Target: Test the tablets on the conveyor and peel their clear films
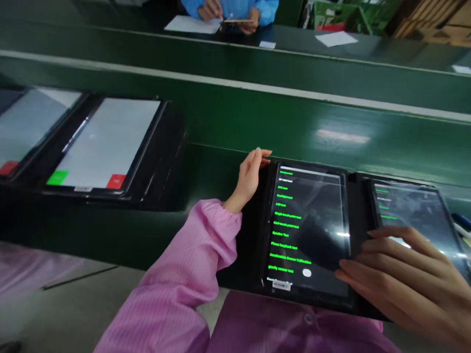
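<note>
A dark tablet [312,220] showing a list of green text lies in a black tray [253,245] in front of me. My left hand [250,175], in a pink sleeve, curls over the tray's far left corner by the tablet's top edge. My right hand [401,279] lies flat with fingers stretched out, resting on the tablet's lower right edge and the tray's divider. A second tablet [415,211] with green text sits to the right, partly hidden by my right hand.
Two tablets with white screens [106,142] [29,122] lie in another black tray at left, each with red and green buttons. A green conveyor belt [294,117] runs behind. Across it, a person in blue [235,10] handles something beside paper sheets [336,38].
</note>
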Available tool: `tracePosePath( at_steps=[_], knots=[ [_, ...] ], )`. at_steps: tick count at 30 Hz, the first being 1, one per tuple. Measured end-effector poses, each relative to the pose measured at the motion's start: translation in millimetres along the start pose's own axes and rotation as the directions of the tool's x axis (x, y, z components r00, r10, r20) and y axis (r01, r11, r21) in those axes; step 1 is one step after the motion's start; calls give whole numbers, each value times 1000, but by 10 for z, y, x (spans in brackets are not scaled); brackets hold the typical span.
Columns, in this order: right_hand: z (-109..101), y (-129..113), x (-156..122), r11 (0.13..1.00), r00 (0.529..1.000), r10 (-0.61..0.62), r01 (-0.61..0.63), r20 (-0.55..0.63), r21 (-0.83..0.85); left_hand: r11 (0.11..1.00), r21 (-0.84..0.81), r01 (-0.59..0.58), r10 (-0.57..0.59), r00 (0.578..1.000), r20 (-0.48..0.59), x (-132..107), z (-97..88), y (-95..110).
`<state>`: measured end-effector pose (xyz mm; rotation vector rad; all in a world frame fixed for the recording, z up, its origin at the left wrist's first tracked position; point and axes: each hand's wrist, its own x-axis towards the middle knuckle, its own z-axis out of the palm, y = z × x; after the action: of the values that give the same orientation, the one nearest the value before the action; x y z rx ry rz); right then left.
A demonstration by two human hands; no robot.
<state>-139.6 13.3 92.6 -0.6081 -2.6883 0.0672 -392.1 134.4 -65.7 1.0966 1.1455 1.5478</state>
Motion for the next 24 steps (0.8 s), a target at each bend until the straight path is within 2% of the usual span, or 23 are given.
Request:
tracePosePath(
  at_steps=[6, 11, 13, 16, 20, 24],
  knots=[
    [116, 319, -73, 992, 993, 118, -119, -26, -48, 989, 112, -93, 90, 995, 30, -40, -28, -11],
    [237, 556, -46, 968, 995, 95, -91, 8, -232, 947, 233, -222, 199, 973, 118, -124, -63, 180],
    [277, 598, -14, 961, 996, 85, -83, -6, -263, 896, 318, -310, 267, 948, 172, -155, -94, 295],
    [336, 623, 6, 961, 997, 79, -83, -26, -265, 768, 487, -416, 328, 908, 259, -176, -154, 437],
    [412, 630, -17, 960, 996, 70, -80, -47, -267, 663, 627, -410, 259, 911, 322, -162, -209, 504],
    [403, 641, -17, 953, 998, 51, -56, -26, -299, 609, 695, -381, 189, 921, 339, -163, -212, 508]
  ],
)
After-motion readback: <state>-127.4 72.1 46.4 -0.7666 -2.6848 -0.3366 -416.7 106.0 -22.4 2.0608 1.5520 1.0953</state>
